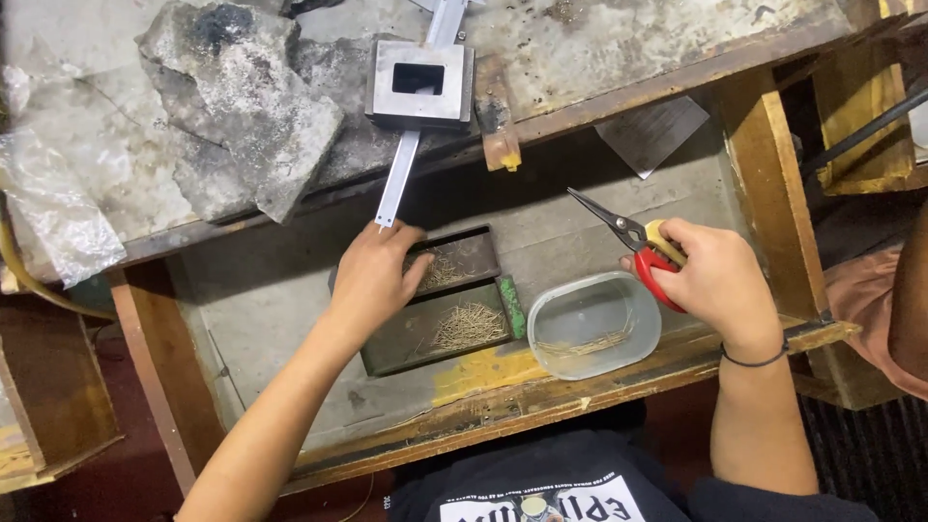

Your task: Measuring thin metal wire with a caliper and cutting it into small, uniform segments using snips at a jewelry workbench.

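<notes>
With snips (633,246) held fast in our right hand (715,280) and our left hand (372,275) pinching the strip (401,174) end, we see cut pins heaped in the tray (435,324) below that grip, few in the tub (592,324), much strip uncut.

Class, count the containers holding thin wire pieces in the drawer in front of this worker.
3: the upper dark tray by the left hand, the lower dark tray below it, and the clear plastic tub near the right hand.

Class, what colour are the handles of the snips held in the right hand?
Red, on the snips in the right hand; the head view shows it best.
</notes>
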